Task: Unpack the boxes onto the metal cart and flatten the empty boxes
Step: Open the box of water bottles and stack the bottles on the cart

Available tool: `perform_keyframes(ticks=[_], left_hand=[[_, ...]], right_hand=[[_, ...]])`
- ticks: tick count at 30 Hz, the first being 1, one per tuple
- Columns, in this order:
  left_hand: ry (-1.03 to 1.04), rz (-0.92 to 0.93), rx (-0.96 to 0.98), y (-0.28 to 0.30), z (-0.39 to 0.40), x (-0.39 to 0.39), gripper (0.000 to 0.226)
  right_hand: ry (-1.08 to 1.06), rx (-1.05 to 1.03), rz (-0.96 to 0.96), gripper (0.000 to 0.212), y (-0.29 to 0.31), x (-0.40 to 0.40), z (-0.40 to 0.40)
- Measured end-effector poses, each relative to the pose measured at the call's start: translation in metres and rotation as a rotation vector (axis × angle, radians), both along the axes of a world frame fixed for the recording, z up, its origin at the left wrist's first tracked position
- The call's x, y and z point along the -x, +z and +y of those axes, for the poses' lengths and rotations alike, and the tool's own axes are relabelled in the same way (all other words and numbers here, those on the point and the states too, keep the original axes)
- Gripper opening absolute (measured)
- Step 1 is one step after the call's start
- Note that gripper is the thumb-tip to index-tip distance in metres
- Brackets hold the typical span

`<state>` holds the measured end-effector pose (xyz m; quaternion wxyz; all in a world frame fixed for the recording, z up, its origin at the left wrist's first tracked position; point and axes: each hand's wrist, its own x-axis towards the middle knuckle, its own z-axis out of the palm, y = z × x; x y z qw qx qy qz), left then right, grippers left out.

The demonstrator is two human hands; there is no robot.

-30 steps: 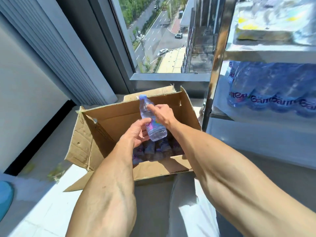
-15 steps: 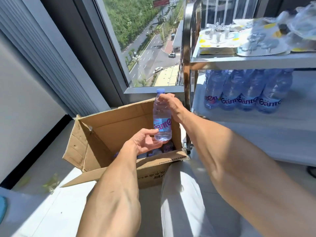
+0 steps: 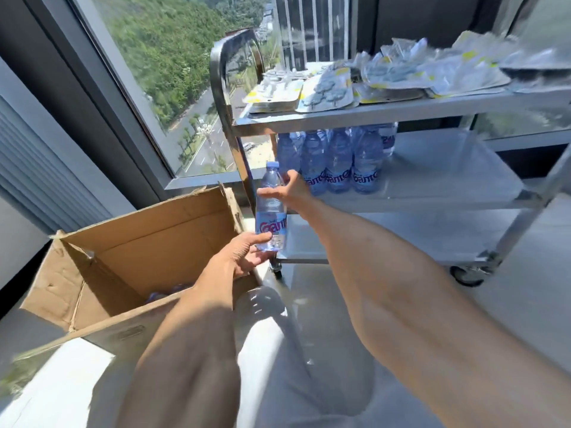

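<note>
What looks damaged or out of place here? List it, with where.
The cardboard box is battered: its left flap is creased, dented and has small holes, and its top edges are torn. The blister packs on the cart's top shelf lie in a loose, overlapping heap. The bottles on the middle shelf stand upright; no spill shows.

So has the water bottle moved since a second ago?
Yes. The water bottle has left the cardboard box, now right of it, near the metal cart's middle shelf.

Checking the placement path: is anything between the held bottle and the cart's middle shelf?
Partly. The bottle, held by the right hand and left hand, sits in front of the cart's corner post; bottles fill the shelf's near-left end; the rest is open.
</note>
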<state>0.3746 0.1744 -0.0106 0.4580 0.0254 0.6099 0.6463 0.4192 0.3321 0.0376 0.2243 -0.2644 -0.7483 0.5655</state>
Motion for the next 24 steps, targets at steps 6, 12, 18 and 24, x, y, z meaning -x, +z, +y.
perform_keyframes(ticks=[6, 12, 18, 24], left_hand=[[-0.225, 0.136, 0.257, 0.014, 0.064, -0.029, 0.027], [-0.006, 0.563, 0.422, 0.024, 0.107, -0.016, 0.03], [0.033, 0.781, 0.543, 0.03, 0.131, -0.014, 0.054], [0.013, 1.154, 0.567, 0.023, 0.158, -0.052, 0.041]], right_hand=[[-0.246, -0.084, -0.088, 0.07, -0.003, -0.057, 0.045], [-0.588, -0.22, -0.147, 0.053, -0.002, -0.105, 0.077], [-0.909, -0.221, -0.191, 0.05, -0.003, -0.133, 0.103], [-1.03, -0.221, -0.065, 0.058, -0.005, -0.136, 0.131]])
